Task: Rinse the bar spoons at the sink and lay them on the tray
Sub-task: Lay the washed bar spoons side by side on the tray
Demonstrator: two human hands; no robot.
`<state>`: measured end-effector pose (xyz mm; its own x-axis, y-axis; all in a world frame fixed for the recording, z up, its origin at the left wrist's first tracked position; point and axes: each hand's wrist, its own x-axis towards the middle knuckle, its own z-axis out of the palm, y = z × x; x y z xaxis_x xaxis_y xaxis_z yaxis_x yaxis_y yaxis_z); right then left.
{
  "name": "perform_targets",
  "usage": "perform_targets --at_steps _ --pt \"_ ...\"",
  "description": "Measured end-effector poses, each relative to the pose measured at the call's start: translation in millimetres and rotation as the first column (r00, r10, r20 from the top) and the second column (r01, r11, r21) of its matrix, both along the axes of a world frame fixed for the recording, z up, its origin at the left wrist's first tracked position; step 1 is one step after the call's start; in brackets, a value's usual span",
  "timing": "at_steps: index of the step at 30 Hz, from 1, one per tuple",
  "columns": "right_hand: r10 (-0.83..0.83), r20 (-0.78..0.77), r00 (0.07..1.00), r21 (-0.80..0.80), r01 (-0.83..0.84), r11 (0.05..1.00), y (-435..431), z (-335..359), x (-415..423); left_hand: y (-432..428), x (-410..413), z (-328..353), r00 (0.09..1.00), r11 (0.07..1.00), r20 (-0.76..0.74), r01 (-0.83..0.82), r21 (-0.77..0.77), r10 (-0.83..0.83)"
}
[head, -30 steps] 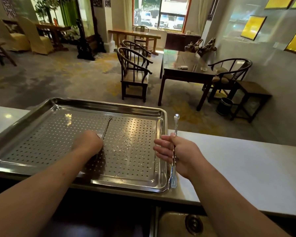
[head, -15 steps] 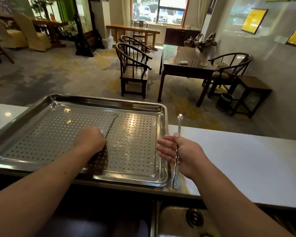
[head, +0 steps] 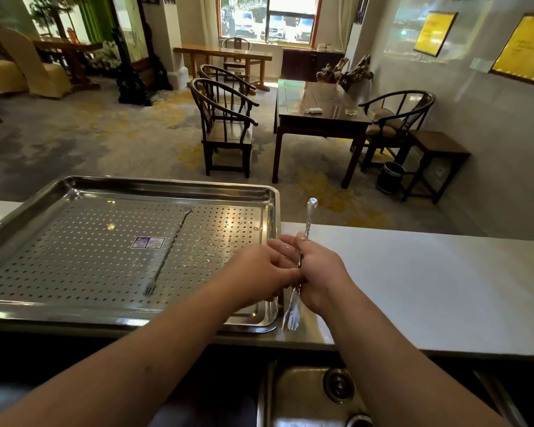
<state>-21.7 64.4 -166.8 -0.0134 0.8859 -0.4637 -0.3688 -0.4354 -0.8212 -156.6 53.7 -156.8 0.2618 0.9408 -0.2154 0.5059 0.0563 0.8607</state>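
We grip one bar spoon (head: 299,272) upright in our right hand (head: 318,272), just right of the perforated tray (head: 74,266) on the white surface (head: 429,288). Our left hand (head: 256,272) touches it, fingers closing on its shaft. Another spoon (head: 167,254) lies on the tray's middle. The sink (head: 309,396) sits near us.

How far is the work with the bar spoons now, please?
Done: one bar spoon lies on the perforated tray, free of both hands. In hand: the right hand holds a second bar spoon beside the tray's right edge, and the left hand meets it there. Left: laying this spoon on the tray.
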Motion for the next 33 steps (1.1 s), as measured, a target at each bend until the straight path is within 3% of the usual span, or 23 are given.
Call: perform_targets --at_steps 4,13,19,33 --pt "-0.021 0.018 1.000 0.013 0.020 1.000 0.4 0.0 8.5 -1.7 17.5 -1.4 0.990 0.995 0.131 -0.031 -0.097 0.044" --pt "-0.011 0.060 0.998 0.047 0.008 0.999 2.5 -1.6 19.8 6.2 25.9 -5.4 0.957 0.975 0.254 -0.088 -0.201 0.139" --pt "-0.026 0.116 0.993 0.024 0.023 0.999 -0.5 -2.9 19.2 10.5 26.0 -7.2 0.952 0.977 0.242 -0.155 -0.145 0.187" --pt "0.016 0.017 1.000 0.006 -0.016 1.000 -1.5 -4.4 20.2 30.5 -51.9 -20.6 0.943 0.941 0.047 -0.323 -0.099 0.329"
